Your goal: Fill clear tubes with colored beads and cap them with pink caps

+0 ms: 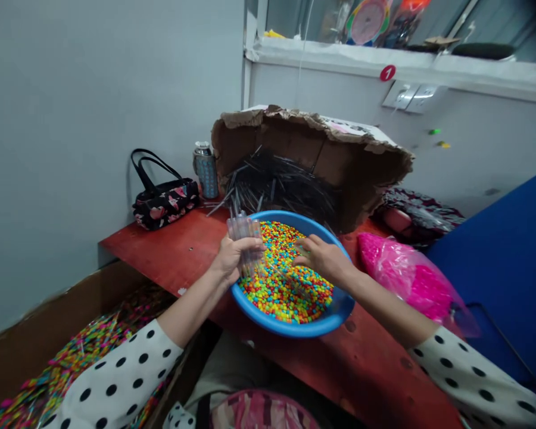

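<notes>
A blue basin (295,329) filled with small multicoloured candy-like beads (281,295) stands on the red table. My left hand (232,256) is closed around a bundle of clear plastic tubes (240,228), held roughly upright at the basin's left side. The lower ends of the tubes reach over the beads. My right hand (326,259) hovers above the right half of the beads, its fingers loosely bent and apart. I see nothing held in it. Whether its fingertips touch the beads is unclear.
Behind the basin, a torn cardboard box (366,173) holds many clear tubes (290,185). A floral handbag (165,202) and a flask (205,170) stand left on the red table (161,250). Right lies a pink plastic bag (411,277). Lower left, a carton holds colourful filled sticks (93,336).
</notes>
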{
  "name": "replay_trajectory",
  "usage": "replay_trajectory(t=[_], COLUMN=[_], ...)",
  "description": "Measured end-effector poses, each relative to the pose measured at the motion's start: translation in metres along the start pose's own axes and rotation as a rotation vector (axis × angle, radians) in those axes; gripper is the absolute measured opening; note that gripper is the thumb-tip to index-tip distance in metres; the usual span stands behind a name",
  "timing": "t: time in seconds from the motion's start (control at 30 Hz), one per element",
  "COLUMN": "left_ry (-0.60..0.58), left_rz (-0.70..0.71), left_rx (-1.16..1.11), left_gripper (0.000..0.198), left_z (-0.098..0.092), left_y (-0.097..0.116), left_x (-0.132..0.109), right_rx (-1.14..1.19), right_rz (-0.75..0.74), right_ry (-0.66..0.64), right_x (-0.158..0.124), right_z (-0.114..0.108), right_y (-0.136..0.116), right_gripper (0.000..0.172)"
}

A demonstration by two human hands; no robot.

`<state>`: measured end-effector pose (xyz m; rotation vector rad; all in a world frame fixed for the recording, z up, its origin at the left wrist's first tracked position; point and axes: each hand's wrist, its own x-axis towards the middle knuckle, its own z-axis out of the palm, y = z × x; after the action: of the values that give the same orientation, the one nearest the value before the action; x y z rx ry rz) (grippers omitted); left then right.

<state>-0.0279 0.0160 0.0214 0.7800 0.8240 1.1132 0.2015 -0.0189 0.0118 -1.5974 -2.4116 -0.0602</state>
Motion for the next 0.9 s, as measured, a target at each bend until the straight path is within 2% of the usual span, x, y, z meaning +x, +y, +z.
replay_trajectory(t=[0.13,0.3,0.37,0.43,0.53,0.6,0.7,0.8,0.9], left_ry=[0.026,0.043,0.046,0.046,0.037,0.032,0.022,0.019,0.025], left_rz=[0.006,-0.019,-0.022,-0.033,-0.035,-0.032,-0.026,-0.018,0.002], left_rx=[-0.033,-0.007,0.005,0.016,0.015,0.009,0.002,0.002,0.004], left_gripper=[0.031,0.025,0.024,0.024,0.025,0.027,0.027,0.026,0.026], left_z=[-0.001,-0.001,0.0,0.001,0.003,0.003,0.003,0.003,0.003], left_y=[-0.002,-0.005,-0.005,-0.005,-0.005,-0.006,-0.006,-0.007,-0.007], left_x=[-0.003,-0.002,-0.001,-0.002,-0.002,-0.002,-0.001,-0.001,0.0], right_rx=[-0.073,-0.009,0.07,0.173,0.341,0.382,0.255,0.083,0.062], right_rz=[-0.336,-0.673,-0.741,-0.652,-0.302,-0.158,-0.14,-0.159,-0.175], right_ry=[-0.103,-0.217,-0.287,-0.337,-0.355,-0.389,-0.44,-0.441,-0.428], right_x=[-0.012,-0.018,-0.019,-0.02,-0.019,-0.018,-0.018,-0.018,-0.016], right_z=[0.009,0.008,0.007,0.006,0.007,0.006,0.006,0.009,0.013], right_y=[-0.003,-0.001,0.003,0.008,0.012,0.007,-0.009,-0.022,-0.022], right_gripper=[0.027,0.032,0.037,0.045,0.045,0.041,0.041,0.027,0.02])
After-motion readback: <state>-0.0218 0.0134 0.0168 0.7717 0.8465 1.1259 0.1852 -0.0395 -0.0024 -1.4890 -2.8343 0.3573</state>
